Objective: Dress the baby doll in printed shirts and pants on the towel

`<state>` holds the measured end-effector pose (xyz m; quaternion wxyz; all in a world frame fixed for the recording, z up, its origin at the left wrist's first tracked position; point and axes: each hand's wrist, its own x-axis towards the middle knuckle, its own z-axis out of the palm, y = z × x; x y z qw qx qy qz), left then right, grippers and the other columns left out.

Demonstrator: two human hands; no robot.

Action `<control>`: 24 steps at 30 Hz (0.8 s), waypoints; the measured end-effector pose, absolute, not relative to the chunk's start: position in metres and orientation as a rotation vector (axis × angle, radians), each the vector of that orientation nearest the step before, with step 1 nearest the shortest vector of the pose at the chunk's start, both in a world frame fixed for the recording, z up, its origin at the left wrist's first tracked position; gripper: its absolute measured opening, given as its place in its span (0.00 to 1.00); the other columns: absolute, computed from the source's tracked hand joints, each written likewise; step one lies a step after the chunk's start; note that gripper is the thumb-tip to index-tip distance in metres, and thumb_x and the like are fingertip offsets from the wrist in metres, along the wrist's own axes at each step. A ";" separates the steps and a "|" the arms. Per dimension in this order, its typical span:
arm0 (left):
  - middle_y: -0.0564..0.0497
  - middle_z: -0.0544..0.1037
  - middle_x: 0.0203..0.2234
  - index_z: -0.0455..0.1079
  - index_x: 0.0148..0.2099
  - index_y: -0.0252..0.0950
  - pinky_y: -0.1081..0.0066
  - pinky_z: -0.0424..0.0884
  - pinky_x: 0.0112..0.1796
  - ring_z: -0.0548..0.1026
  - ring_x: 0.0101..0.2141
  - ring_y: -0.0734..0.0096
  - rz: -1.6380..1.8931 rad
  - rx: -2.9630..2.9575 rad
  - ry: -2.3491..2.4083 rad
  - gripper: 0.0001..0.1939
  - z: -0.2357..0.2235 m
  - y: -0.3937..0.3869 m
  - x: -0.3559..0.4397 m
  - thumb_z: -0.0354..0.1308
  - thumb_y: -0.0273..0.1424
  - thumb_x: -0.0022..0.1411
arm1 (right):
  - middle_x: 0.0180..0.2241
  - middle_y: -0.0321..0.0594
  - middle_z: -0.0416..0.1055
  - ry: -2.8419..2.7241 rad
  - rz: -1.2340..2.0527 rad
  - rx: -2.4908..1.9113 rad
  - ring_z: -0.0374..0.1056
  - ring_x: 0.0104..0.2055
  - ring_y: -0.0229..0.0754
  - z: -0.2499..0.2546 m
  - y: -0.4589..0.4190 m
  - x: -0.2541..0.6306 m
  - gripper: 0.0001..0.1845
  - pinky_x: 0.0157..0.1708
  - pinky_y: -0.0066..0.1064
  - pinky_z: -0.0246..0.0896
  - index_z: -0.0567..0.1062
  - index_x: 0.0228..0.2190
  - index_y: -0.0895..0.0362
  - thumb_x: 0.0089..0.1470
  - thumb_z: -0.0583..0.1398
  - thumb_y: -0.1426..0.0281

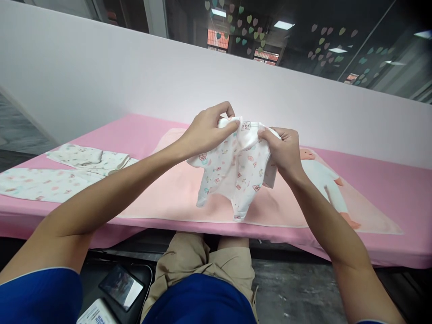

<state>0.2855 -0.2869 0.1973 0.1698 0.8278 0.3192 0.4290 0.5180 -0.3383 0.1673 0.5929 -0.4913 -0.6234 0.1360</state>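
A white baby shirt (pixel 229 173) with small pink and blue prints hangs in the air above the pink bed, front towards me. My left hand (pixel 211 126) pinches its left shoulder beside the neckline, thumb on the front. On the other side of the collar, my right hand (pixel 283 146) grips the right shoulder between thumb and fingers. A small printed label shows inside the neck. The shirt's lower edge falls in two points over a peach mat (pixel 155 198). The back of the shirt is mostly hidden.
Folded patterned baby clothes (pixel 84 157) and a flat printed cloth (pixel 40 184) lie at the left. A white plush-looking figure (pixel 320 180) is on the mat's right. A white wall (pixel 101 67) rises behind. A dark tablet-like device (pixel 120 285) rests below, left of my legs.
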 end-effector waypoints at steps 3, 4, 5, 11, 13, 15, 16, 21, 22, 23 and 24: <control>0.52 0.71 0.28 0.71 0.44 0.40 0.64 0.72 0.40 0.76 0.36 0.62 1.260 2.319 0.867 0.08 0.192 -0.290 0.289 0.60 0.38 0.73 | 0.20 0.32 0.48 -1.433 0.374 -1.159 0.46 0.25 0.34 0.164 -0.337 0.513 0.31 0.24 0.31 0.42 0.55 0.18 0.54 0.59 0.68 0.59; 0.52 0.71 0.28 0.71 0.43 0.40 0.63 0.72 0.40 0.76 0.36 0.62 1.263 2.308 0.850 0.08 0.190 -0.290 0.290 0.60 0.38 0.73 | 0.20 0.32 0.48 -1.429 0.408 -1.166 0.47 0.24 0.34 0.163 -0.337 0.511 0.31 0.24 0.30 0.43 0.55 0.18 0.53 0.59 0.68 0.58; 0.51 0.72 0.29 0.71 0.43 0.41 0.63 0.73 0.40 0.76 0.36 0.61 1.264 2.296 0.832 0.07 0.188 -0.290 0.290 0.60 0.38 0.73 | 0.20 0.32 0.49 -1.424 0.450 -1.174 0.48 0.24 0.34 0.162 -0.338 0.509 0.31 0.24 0.30 0.45 0.56 0.18 0.53 0.59 0.68 0.58; 0.49 0.77 0.35 0.71 0.42 0.40 0.61 0.76 0.40 0.78 0.39 0.60 1.237 2.210 0.739 0.10 0.179 -0.293 0.295 0.61 0.41 0.73 | 0.21 0.33 0.60 -1.458 0.641 -1.129 0.57 0.25 0.36 0.155 -0.351 0.498 0.29 0.26 0.30 0.53 0.64 0.20 0.54 0.62 0.68 0.51; 0.48 0.78 0.36 0.70 0.42 0.40 0.62 0.77 0.40 0.79 0.40 0.60 1.194 2.169 0.689 0.12 0.179 -0.296 0.297 0.61 0.42 0.74 | 0.23 0.34 0.63 -1.501 0.671 -1.079 0.59 0.26 0.36 0.154 -0.355 0.495 0.29 0.28 0.31 0.55 0.67 0.22 0.55 0.62 0.68 0.49; 0.48 0.79 0.36 0.69 0.43 0.40 0.62 0.77 0.39 0.80 0.39 0.61 1.148 2.117 0.616 0.13 0.180 -0.300 0.299 0.61 0.43 0.75 | 0.24 0.34 0.63 -1.534 0.678 -1.027 0.59 0.27 0.37 0.153 -0.359 0.491 0.29 0.29 0.31 0.56 0.68 0.23 0.55 0.64 0.67 0.47; 0.48 0.79 0.35 0.69 0.43 0.40 0.63 0.77 0.39 0.80 0.39 0.61 1.127 2.089 0.576 0.13 0.180 -0.302 0.300 0.60 0.43 0.76 | 0.24 0.34 0.62 -1.549 0.670 -1.004 0.59 0.28 0.37 0.154 -0.361 0.490 0.30 0.30 0.31 0.57 0.68 0.24 0.55 0.64 0.67 0.46; 0.50 0.79 0.34 0.67 0.43 0.39 0.64 0.77 0.37 0.81 0.37 0.64 1.108 1.996 0.424 0.14 0.185 -0.312 0.304 0.58 0.44 0.78 | 0.30 0.35 0.65 -1.681 0.601 -0.851 0.65 0.34 0.40 0.167 -0.372 0.485 0.28 0.38 0.34 0.67 0.72 0.30 0.54 0.67 0.66 0.43; 0.50 0.79 0.35 0.66 0.44 0.39 0.64 0.77 0.38 0.82 0.38 0.64 1.118 1.986 0.405 0.15 0.187 -0.313 0.304 0.59 0.45 0.78 | 0.32 0.36 0.68 -1.720 0.598 -0.816 0.68 0.37 0.41 0.170 -0.375 0.485 0.26 0.40 0.36 0.69 0.73 0.33 0.53 0.66 0.66 0.44; 0.50 0.79 0.35 0.66 0.44 0.39 0.65 0.77 0.38 0.82 0.38 0.64 1.120 1.976 0.387 0.16 0.190 -0.315 0.303 0.61 0.45 0.77 | 0.35 0.37 0.70 -1.757 0.599 -0.786 0.70 0.40 0.42 0.174 -0.377 0.486 0.24 0.43 0.37 0.71 0.75 0.36 0.52 0.66 0.67 0.45; 0.50 0.79 0.35 0.65 0.45 0.40 0.66 0.77 0.37 0.82 0.38 0.65 1.116 1.966 0.371 0.17 0.192 -0.316 0.303 0.63 0.46 0.76 | 0.38 0.37 0.72 -1.789 0.605 -0.764 0.72 0.43 0.44 0.176 -0.379 0.486 0.22 0.46 0.38 0.72 0.76 0.39 0.51 0.65 0.68 0.46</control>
